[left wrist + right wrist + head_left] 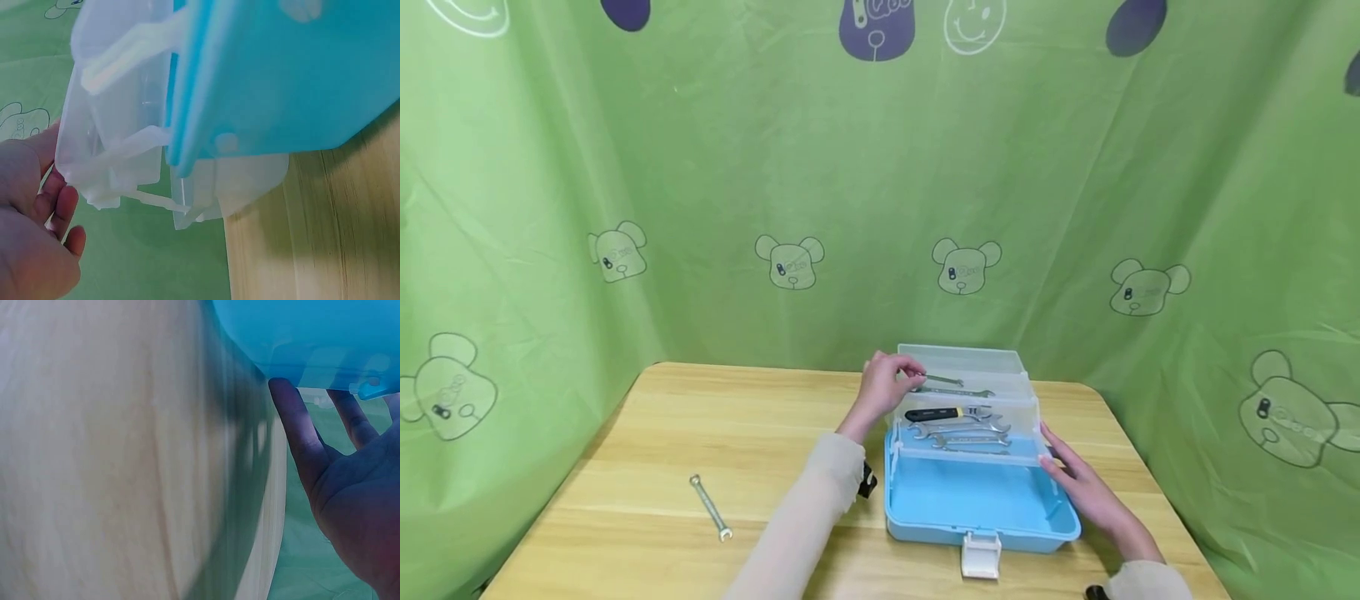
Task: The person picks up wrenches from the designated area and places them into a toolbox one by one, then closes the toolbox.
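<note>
A blue toolbox (977,533) stands unfolded at the table's right, with translucent trays raised behind its lower bin. My left hand (883,385) is at the left end of the upper tray and pinches one end of a thin wrench (946,380). Another wrench (958,392) lies just below it. The lower tray holds an adjustable wrench (936,414) with a black and yellow handle and several open-end wrenches (970,439). My right hand (1086,487) touches the right side of the toolbox with its fingers extended. The left wrist view hides the pinched wrench behind the tray (119,119).
A lone open-end wrench (710,507) lies on the wooden table (625,467) at the left. The toolbox's white latch (981,556) hangs down in front. A green curtain (880,183) surrounds the back and sides of the table.
</note>
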`<state>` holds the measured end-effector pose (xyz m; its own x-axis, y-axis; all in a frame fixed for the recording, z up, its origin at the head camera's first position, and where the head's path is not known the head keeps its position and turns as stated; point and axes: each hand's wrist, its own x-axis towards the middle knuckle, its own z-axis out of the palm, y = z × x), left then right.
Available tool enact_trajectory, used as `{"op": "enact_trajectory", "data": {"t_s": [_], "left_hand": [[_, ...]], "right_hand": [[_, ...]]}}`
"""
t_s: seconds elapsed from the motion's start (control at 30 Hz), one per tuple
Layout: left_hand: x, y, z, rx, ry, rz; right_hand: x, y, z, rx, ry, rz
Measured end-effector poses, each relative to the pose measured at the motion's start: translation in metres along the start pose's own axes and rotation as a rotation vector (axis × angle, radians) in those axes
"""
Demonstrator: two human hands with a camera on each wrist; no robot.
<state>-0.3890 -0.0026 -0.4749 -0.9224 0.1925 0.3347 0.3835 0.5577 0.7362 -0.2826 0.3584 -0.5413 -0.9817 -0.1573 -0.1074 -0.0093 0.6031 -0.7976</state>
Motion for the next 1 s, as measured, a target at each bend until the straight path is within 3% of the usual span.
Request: {"op": "enact_trajectory", "data": {"t_s": [0.23, 0.63, 1.0], "left_hand": [[0.0009, -0.0001, 0.0027, 0.137, 0.038, 0.003], [0.0049, 0.0016, 0.0056, 0.291, 0.064, 0.035], [0.0028, 0.0028, 0.0055, 0.303, 0.123, 0.034]], "right_hand": [[-0.0017, -0.0017, 0.001, 0.012, 0.001, -0.011], [-0.0023, -0.0025, 0.0004, 0.03, 0.005, -0.02], [-0.001, -0.0016, 0.0007, 0.027, -0.005, 0.003]]}}
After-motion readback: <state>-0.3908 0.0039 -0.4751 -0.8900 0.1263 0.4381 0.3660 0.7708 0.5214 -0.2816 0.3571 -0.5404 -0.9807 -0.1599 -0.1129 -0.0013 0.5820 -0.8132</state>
